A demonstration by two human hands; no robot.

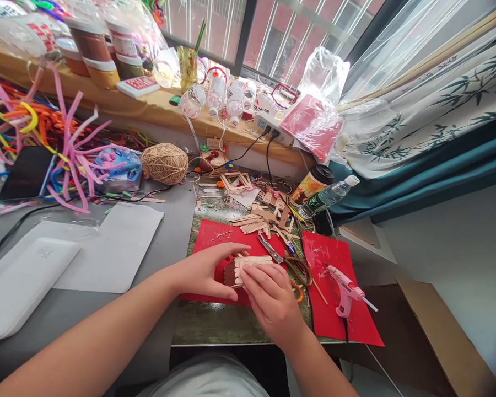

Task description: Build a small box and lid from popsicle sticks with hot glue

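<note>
Both hands meet on a small stick panel (248,267), a piece built of flat wooden sticks laid side by side, which lies on the red sheet (215,234) at the near middle of the desk. The left hand (209,270) is partly open: its fingers stretch over the panel's far edge and the thumb runs along the near side, so the panel's left end sits lightly pinched between them. The right hand (273,298) lies palm down, fingers nearly straight and close together, their tips pressing flat on the panel's right part; it grips nothing. Scissors (287,262) lie just beside the right hand, and a pink glue gun (347,289) rests further right on a second red sheet (339,325). Loose sticks (258,220) are scattered beyond the panel.
</note>
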